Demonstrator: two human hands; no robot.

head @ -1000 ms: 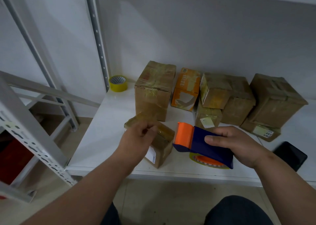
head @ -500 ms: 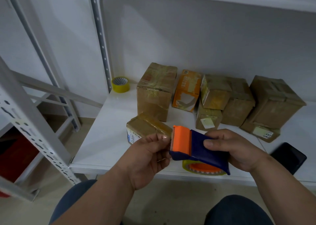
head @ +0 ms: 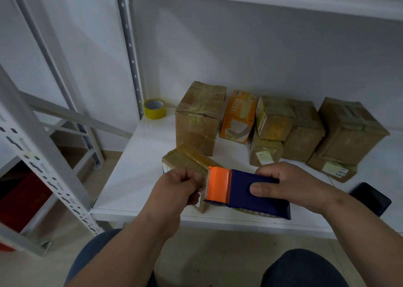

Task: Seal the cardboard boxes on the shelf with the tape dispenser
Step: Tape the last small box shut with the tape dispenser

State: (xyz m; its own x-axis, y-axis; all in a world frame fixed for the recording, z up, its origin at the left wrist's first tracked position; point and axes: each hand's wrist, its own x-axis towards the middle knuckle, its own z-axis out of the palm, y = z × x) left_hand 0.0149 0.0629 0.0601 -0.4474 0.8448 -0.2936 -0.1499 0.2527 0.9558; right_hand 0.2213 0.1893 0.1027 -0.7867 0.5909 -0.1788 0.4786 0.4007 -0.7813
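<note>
tape dispenser (head: 246,190) in right hand (head: 292,188), left hand (head: 176,188) seemingly pinching its tape end

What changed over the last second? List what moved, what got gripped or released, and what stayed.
The left hand let go of the small box and moved right to the orange end of the tape dispenser, where its fingers now pinch at the blade edge, probably the tape end. The right hand kept its grip on the dispenser. The small box turned slightly; the boxes behind, the yellow tape roll and the phone stayed put.
</note>
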